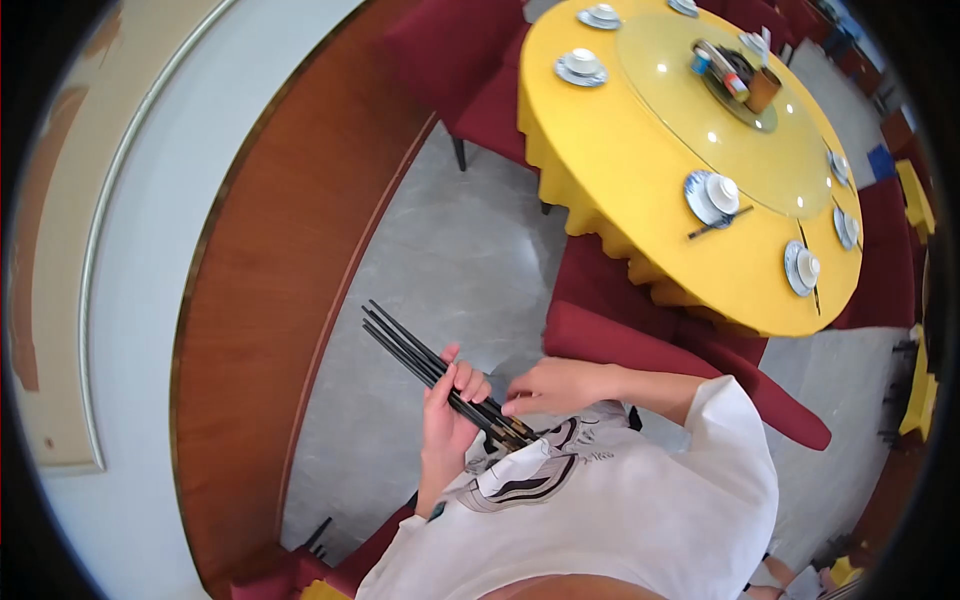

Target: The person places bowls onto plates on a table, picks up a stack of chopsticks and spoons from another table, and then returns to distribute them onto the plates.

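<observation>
My left hand point(457, 402) is wrapped around a bundle of several dark chopsticks point(405, 345) with gold-marked ends, held slantwise in front of my white shirt. The thin ends point up and away to the left; the gold-marked ends lie close to my belly. My right hand point(552, 386) comes in from the right with its fingers bent and its fingertips at the bundle's lower part. Part of those fingertips is hidden against the chopsticks.
A round table with a yellow cloth point(600, 150) stands ahead right, bearing a glass turntable point(670, 110), place settings such as a cup on a saucer point(712, 197), and laid chopsticks point(808, 262). Dark red chairs point(640, 340) surround it. A curved wood-panelled wall point(270, 250) runs along the left.
</observation>
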{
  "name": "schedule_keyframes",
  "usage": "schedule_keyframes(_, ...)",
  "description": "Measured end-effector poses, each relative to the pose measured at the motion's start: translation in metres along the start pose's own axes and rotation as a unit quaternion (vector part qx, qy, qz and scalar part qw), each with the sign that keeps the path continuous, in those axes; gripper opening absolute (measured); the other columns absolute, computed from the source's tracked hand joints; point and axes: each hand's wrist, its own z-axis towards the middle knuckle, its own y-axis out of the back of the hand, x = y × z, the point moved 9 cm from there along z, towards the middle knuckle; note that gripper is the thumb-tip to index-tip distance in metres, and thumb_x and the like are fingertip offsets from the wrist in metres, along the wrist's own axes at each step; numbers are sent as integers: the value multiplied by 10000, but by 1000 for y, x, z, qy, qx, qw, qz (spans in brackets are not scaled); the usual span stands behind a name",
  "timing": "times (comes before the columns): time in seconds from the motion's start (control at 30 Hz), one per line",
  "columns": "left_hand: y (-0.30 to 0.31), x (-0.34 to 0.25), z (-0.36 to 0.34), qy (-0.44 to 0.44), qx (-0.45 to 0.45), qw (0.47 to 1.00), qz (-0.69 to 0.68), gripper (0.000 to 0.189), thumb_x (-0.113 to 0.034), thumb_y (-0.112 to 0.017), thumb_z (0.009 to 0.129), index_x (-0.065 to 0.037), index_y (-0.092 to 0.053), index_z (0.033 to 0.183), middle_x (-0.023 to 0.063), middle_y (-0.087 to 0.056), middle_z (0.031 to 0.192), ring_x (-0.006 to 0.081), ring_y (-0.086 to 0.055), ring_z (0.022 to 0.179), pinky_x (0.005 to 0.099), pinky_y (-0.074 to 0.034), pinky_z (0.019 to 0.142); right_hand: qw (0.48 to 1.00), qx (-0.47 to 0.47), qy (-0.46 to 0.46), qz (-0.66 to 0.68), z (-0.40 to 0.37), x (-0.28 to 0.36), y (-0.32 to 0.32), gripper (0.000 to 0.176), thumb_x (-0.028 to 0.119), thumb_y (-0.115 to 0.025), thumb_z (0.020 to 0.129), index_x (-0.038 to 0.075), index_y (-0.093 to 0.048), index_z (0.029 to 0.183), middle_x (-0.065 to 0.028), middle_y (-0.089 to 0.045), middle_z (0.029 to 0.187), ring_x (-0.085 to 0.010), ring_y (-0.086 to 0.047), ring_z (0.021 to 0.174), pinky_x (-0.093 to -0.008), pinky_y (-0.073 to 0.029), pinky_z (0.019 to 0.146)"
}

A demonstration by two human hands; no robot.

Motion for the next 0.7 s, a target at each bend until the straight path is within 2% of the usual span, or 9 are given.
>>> schedule_keyframes(0.03,2,-27,-7,-25,-46,998,37,278,-91,-444,947,-51,-481,1219,10,-412,707,107,-386,634,257,-342,595,1000,14,-2,-6,24,17,-9,330,329,-575,894,12,-644,952,-126,-647,760,-199,-626,636,-337,-478,551)
schedule_keyframes(0.07,7,-53,-10,-49,-86,992,74,306,-88,-445,946,-45,-461,1248,15,-435,724,111,-399,640,260,-352,603,994,41,-34,91,45,27,-18,315,311,-580,899,9,-633,972,-92,-634,756,-157,-597,618,-313,-477,543)
schedule_keyframes(0.1,11,-76,-15,-56,-81,991,88,377,-78,-463,935,-26,-404,1304,45,-510,810,133,-460,684,273,-402,639,977,64,-67,190,63,36,-25,302,294,-584,904,7,-622,992,-57,-621,752,-115,-568,599,-289,-476,535)
schedule_keyframes(0.2,27,-131,-25,-57,-118,977,169,419,-69,-443,931,-29,-372,1342,73,-553,931,150,-515,790,290,-447,697,954,54,-48,292,111,68,-29,275,262,-598,897,8,-619,1003,-29,-601,736,-96,-543,576,-251,-449,497)
schedule_keyframes(0.23,33,-143,-25,-54,-121,977,168,419,-69,-443,931,-29,-372,1342,73,-553,931,150,-515,790,290,-447,697,948,45,-64,307,127,67,-32,249,229,-612,888,9,-621,1004,-18,-601,740,-82,-539,583,-227,-442,497)
schedule_keyframes(0.3,41,-162,-21,-58,-109,976,178,495,-72,-500,909,-1,-310,1361,175,-578,1073,226,-592,925,355,-512,776,945,18,-68,321,154,70,-38,247,223,-614,886,6,-621,1003,-18,-597,734,-76,-535,579,-222,-439,494)
schedule_keyframes(0.4,45,-193,-8,-59,-118,973,190,518,-82,-506,906,9,-290,1368,219,-558,1136,247,-594,986,384,-517,824,926,-2,-116,358,181,68,-34,233,216,-629,876,8,-627,979,-11,-586,714,-68,-525,567,-211,-422,482)
schedule_keyframes(0.5,40,-205,22,-14,-134,966,221,513,-78,-497,909,16,-286,1367,246,-515,1204,290,-565,1059,421,-488,897,918,-17,-116,378,202,62,-14,207,209,-647,865,15,-634,935,-1,-579,701,-61,-511,551,-208,-405,472)
schedule_keyframes(0.7,20,-206,117,67,-72,971,218,479,-56,-466,910,44,-297,1347,291,-421,1304,372,-430,1238,474,-370,1037,881,-133,-103,442,223,10,50,212,205,-677,846,-4,-639,840,-3,-573,642,-59,-476,512,-221,-378,449)
